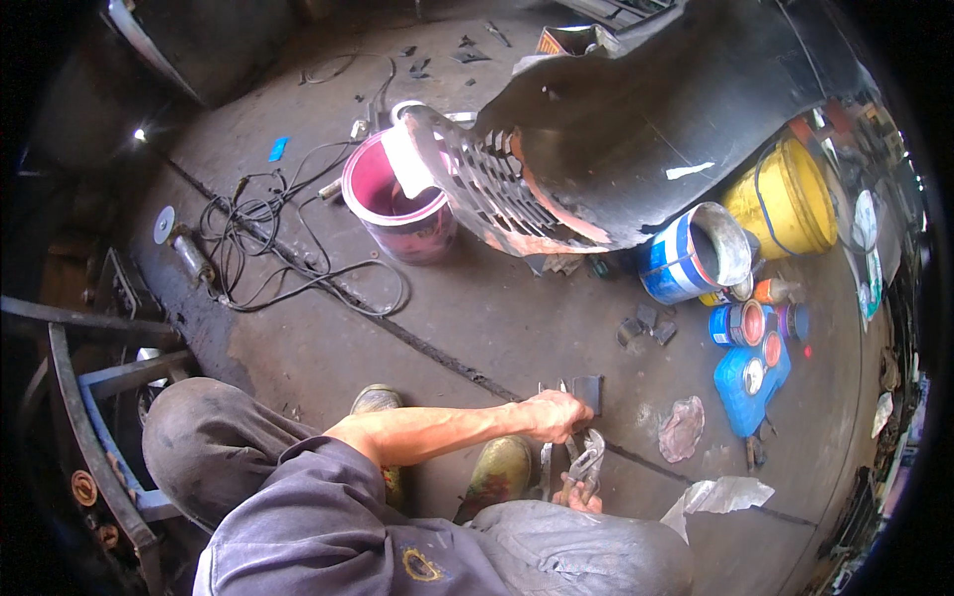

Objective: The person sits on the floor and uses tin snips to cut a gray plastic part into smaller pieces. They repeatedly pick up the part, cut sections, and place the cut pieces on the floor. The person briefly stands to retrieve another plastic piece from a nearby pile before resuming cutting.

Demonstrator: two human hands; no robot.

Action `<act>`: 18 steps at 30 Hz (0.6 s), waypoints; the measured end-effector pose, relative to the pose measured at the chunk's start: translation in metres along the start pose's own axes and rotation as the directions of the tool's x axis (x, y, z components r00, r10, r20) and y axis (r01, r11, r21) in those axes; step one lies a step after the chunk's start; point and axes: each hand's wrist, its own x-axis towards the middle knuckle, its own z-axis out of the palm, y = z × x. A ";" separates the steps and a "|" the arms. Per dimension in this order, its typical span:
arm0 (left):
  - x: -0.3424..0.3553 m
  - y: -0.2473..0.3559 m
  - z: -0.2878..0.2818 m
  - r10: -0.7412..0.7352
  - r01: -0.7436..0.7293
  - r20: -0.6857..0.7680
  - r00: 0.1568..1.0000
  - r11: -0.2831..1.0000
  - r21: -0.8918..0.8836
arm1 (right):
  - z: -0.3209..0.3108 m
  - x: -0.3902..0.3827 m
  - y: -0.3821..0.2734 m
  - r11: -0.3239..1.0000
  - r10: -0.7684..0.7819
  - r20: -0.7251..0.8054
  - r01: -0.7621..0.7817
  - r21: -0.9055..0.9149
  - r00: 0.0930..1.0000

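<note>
Left hand [561, 415] curled at a dark square piece [589, 390], grip unclear, right hand [579, 499] holding metal pliers [588, 455] near one knee [606, 546], pink bucket [422, 243], blue-white tin [668, 270], black panel [616, 139] beyond.

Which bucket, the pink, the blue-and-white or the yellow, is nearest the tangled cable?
The pink bucket: it is left of the picture's centre, while the blue-and-white bucket and yellow bucket are together at the right.
</note>
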 end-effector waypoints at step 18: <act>0.026 0.007 -0.027 -0.389 0.333 0.262 0.883 0.128 -0.934 | 0.013 0.011 -0.015 0.881 -0.357 -0.170 0.271 -0.387 0.918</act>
